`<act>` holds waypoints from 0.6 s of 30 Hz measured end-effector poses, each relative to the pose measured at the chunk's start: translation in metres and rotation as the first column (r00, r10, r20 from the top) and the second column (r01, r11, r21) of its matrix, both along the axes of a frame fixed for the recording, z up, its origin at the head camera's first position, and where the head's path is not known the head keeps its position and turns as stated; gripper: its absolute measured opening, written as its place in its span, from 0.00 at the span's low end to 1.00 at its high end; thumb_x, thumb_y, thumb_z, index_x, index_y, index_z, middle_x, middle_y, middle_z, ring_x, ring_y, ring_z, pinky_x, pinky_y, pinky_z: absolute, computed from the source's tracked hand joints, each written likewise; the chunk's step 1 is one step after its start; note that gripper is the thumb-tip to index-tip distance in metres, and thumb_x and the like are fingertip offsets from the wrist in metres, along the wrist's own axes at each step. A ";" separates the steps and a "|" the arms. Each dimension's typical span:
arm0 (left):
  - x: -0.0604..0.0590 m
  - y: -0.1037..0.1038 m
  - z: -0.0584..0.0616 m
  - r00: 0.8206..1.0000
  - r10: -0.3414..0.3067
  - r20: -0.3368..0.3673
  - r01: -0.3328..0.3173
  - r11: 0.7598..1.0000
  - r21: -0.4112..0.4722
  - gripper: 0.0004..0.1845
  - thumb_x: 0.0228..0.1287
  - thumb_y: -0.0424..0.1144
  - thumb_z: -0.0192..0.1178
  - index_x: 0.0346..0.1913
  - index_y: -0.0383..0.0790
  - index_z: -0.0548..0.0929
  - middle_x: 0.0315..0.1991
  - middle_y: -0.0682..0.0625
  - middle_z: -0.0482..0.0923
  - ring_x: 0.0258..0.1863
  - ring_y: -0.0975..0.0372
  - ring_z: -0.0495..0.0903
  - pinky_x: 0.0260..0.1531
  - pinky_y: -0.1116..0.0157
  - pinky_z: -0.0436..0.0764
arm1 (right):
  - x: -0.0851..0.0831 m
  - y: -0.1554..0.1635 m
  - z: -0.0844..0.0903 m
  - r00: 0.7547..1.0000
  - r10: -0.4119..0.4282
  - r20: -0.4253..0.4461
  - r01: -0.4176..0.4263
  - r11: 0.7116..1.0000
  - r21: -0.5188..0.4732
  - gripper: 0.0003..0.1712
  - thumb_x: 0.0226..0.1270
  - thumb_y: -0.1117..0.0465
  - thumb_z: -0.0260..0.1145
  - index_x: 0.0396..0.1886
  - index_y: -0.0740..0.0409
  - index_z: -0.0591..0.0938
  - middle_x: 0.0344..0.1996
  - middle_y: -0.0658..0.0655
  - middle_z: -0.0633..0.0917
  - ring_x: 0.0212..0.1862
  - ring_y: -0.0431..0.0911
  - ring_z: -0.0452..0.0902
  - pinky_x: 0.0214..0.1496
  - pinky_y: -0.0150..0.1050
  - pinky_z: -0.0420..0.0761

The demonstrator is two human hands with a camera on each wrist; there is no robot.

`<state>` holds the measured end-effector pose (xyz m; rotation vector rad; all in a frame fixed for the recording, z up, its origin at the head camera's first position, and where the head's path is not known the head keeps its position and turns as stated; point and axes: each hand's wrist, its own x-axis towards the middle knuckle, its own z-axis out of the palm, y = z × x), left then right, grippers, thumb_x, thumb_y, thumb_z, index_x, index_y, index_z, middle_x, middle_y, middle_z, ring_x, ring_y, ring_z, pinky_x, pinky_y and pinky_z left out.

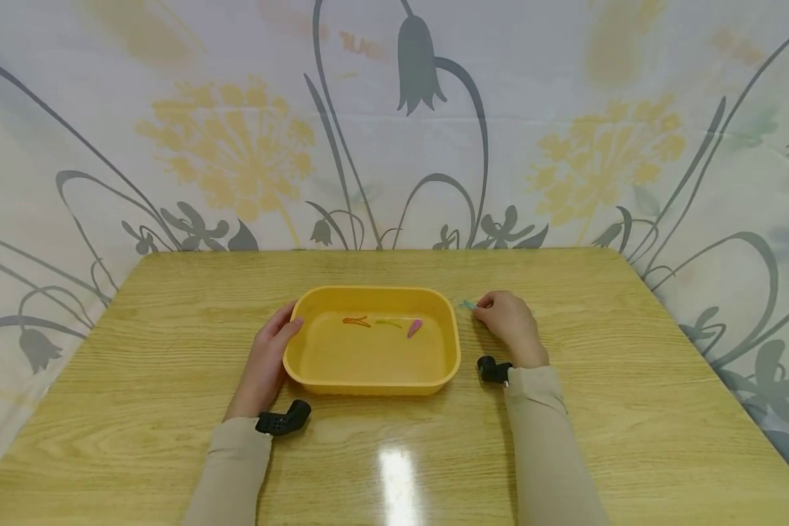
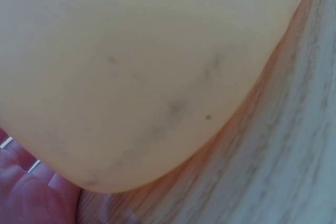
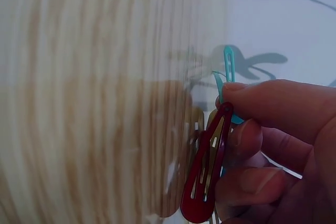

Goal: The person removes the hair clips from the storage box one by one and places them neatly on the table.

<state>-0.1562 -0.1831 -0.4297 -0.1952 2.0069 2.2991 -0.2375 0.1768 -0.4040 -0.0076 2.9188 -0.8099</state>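
My left hand grips the left side of a yellow plastic basin, its thumb over the rim. Inside lie an orange hair clip standing sprung apart, a yellow-green one and a pink-purple one. Beyond the basin's right end, my right hand pinches a turquoise snap hair clip between thumb and fingertip, its parts sprung apart. A dark red clip hangs below the thumb in the right wrist view, with a yellowish clip behind it, partly hidden.
The wood-grain table extends around the basin on all sides. A patterned cloth with flowers hangs behind its far edge. Black wrist cameras sit on the left wrist and the right wrist.
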 end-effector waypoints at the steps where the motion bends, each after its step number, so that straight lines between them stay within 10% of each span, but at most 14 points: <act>1: 0.000 0.000 0.000 1.000 0.000 0.002 0.000 1.000 0.001 0.27 0.70 0.47 0.47 0.70 0.48 0.59 0.68 0.52 0.57 0.64 0.60 0.63 0.58 0.68 0.70 | 0.000 0.000 0.000 1.000 -0.003 0.000 0.003 1.000 -0.002 0.13 0.62 0.56 0.58 0.39 0.60 0.82 0.43 0.60 0.82 0.41 0.53 0.75 0.43 0.46 0.75; 18: 0.000 0.000 0.001 1.000 0.010 -0.002 -0.010 1.000 -0.001 0.27 0.70 0.47 0.47 0.70 0.47 0.59 0.68 0.52 0.57 0.64 0.60 0.62 0.60 0.65 0.68 | 0.001 -0.001 0.005 1.000 -0.005 -0.009 0.005 1.000 -0.026 0.16 0.65 0.55 0.54 0.43 0.58 0.81 0.42 0.59 0.82 0.40 0.52 0.75 0.42 0.45 0.74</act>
